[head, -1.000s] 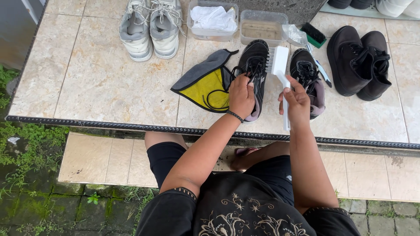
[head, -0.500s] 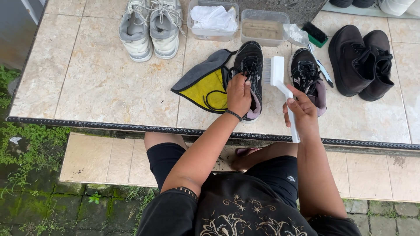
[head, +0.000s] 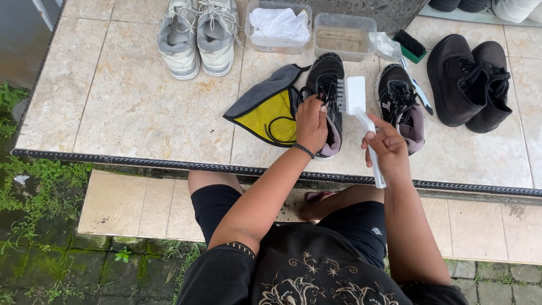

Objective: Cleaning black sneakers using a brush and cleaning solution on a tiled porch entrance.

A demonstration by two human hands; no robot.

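Note:
My left hand (head: 311,122) grips the heel end of a black sneaker (head: 327,85) that lies on the tiled ledge (head: 130,107). My right hand (head: 387,146) holds a white long-handled brush (head: 357,99) by its handle, the brush head beside the shoe's right side with bristles toward it. The matching black sneaker (head: 400,101) lies just right of the brush. A grey and yellow cloth bag (head: 270,110) rests left of the held shoe, under my left wrist.
A pair of grey-white sneakers (head: 197,36) stands at the back left. Two clear tubs sit behind: one with a white cloth (head: 279,24), one with murky water (head: 343,38). A green-backed brush (head: 410,46), a toothbrush (head: 419,93) and a black shoe pair (head: 471,79) lie right. The ledge edge (head: 169,164) runs below.
My right hand has brought the white brush leftward and lower, from between the two black sneakers to the side of the held one. My left hand stays on the shoe.

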